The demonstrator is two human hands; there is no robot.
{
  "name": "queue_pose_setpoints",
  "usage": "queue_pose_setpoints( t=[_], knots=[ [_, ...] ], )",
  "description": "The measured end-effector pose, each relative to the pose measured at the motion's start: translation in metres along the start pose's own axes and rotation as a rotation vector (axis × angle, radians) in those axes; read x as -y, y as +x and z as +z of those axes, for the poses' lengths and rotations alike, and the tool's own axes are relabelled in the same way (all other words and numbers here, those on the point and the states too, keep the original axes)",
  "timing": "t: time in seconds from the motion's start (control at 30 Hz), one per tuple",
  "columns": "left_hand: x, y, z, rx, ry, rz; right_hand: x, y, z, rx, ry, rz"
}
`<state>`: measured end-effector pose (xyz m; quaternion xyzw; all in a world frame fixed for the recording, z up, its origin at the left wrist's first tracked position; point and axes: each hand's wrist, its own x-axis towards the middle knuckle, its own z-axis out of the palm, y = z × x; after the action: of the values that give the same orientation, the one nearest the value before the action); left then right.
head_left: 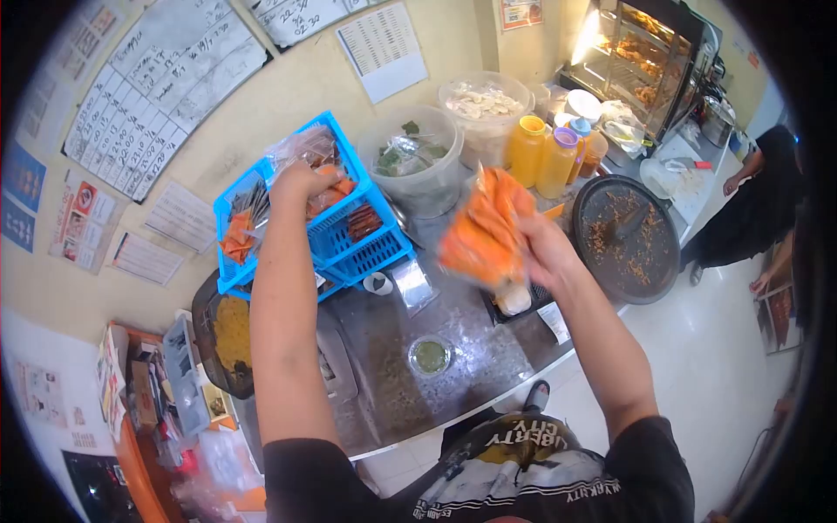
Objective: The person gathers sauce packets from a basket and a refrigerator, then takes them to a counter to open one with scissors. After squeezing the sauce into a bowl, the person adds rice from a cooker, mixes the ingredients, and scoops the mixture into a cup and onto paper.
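Note:
My right hand [547, 251] is closed on a bundle of clear plastic packets of orange sauce [488, 222], held above the counter and slightly blurred. My left hand [301, 183] reaches into the blue plastic basket [350, 150] against the wall. Its fingers curl down among orange sachets [330, 200] and clear plastic wrapping [301, 146]; what they grip is hidden. More orange sachets [237, 237] lie in the basket's left part, and dark red packets [364, 221] in a compartment at the right.
Behind stand a tub of greens [410, 157], another tub [485, 98] and yellow squeeze bottles [527, 150]. A stone mortar [626, 240] sits right of my right hand. A small bowl of green sauce [430, 356] rests on the counter [471, 336]. Another person [754, 196] stands at far right.

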<state>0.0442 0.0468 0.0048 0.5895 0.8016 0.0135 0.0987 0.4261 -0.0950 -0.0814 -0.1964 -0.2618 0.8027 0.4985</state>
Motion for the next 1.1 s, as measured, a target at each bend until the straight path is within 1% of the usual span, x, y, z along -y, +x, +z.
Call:
queue_pose_setpoints(
  t=[0.1,0.13,0.23,0.33,0.43,0.5,0.53,0.57,0.63,0.7,0.77,0.83,0.87,0.9,0.93,0.97,1.03,1.1],
  knots=[
    [-0.020,-0.011,0.003,-0.201,0.071,0.076,0.007,-0.092,-0.027,-0.166,-0.117,-0.035],
    [-0.034,-0.019,0.004,-0.329,0.146,0.072,0.008,-0.124,-0.042,-0.234,-0.150,-0.037],
    [-0.052,-0.018,0.011,-0.454,0.276,0.142,0.007,-0.213,-0.065,-0.410,-0.198,-0.032],
    [-0.058,-0.026,-0.013,-0.198,0.298,0.244,-0.019,-0.283,-0.083,-0.635,-0.094,-0.044],
    [-0.029,-0.014,-0.031,-0.162,0.112,0.452,-0.056,-0.322,-0.097,-0.605,0.133,-0.204],
    [-0.014,-0.025,-0.054,-0.141,-0.229,0.409,-0.067,-0.330,-0.096,-0.618,0.165,-0.243],
    [-0.007,-0.037,-0.067,-0.229,-0.269,0.488,-0.070,-0.334,-0.096,-0.618,0.178,-0.271],
    [-0.005,-0.058,-0.077,-0.317,-0.311,0.568,-0.071,-0.338,-0.098,-0.610,0.176,-0.262],
    [-0.024,-0.131,-0.098,-0.225,-0.561,0.590,-0.062,-0.348,-0.105,-0.589,0.161,-0.252],
    [-0.047,-0.196,-0.093,-0.144,-0.758,0.603,-0.046,-0.363,-0.108,-0.536,0.101,-0.267],
    [-0.094,-0.268,-0.061,-0.071,-0.897,0.812,-0.037,-0.389,-0.134,-0.527,0.050,-0.314],
    [-0.153,-0.335,-0.001,0.312,-1.117,0.872,-0.017,-0.419,-0.143,-0.543,0.041,-0.349],
    [-0.181,-0.356,0.046,0.504,-1.186,0.931,-0.005,-0.438,-0.142,-0.551,0.031,-0.379],
    [-0.217,-0.386,0.083,0.772,-1.186,1.007,0.003,-0.464,-0.137,-0.595,-0.032,-0.390],
    [-0.256,-0.427,0.119,0.961,-1.249,1.061,0.015,-0.489,-0.133,-0.635,-0.091,-0.409],
    [-0.300,-0.459,0.161,1.139,-1.205,1.102,0.033,-0.513,-0.137,-0.621,-0.134,-0.448],
    [-0.381,-0.539,0.207,1.425,-1.135,1.022,0.060,-0.567,-0.138,-0.627,-0.215,-0.509],
    [-0.443,-0.598,0.231,1.511,-0.946,1.039,0.078,-0.618,-0.150,-0.747,-0.374,-0.588]
  ],
)
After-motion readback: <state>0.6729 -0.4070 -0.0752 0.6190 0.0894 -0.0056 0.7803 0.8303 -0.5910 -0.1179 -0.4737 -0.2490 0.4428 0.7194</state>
